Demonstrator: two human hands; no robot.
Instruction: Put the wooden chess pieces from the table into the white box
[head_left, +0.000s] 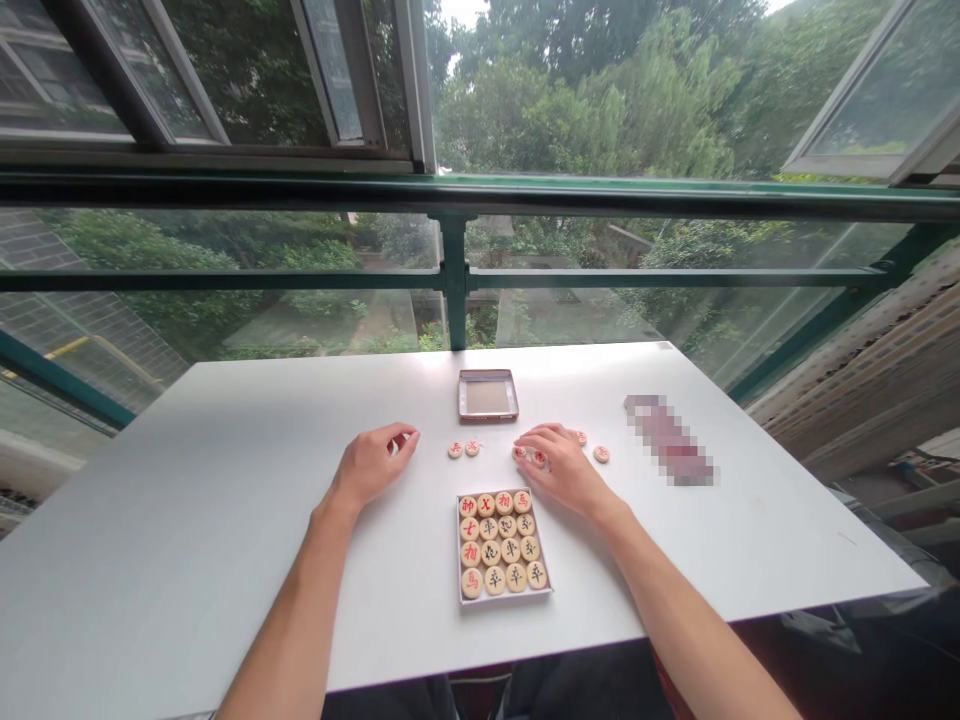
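A shallow open box (504,597) near the table's front edge holds rows of round Chinese chess pieces, with red and black characters. My left hand (373,463) rests on the table left of the loose pieces, its thumb and fingertips pinched together with no piece showing. Beside it, apart, lie two red-marked pieces, one (455,450) and another (472,448). My right hand (561,466) is beyond the box's right corner, fingers and thumb around a red-marked Chinese chess piece (519,453). Another piece (538,458) sits under this hand, partly covered.
Behind the loose pieces lies an open, shallow box lid (488,416). Two more red pieces lie right of my right hand, one (601,454) fully visible. A blurred reddish object (671,442) is farther right on the white table (225,480). A green railing (454,280) borders the far side.
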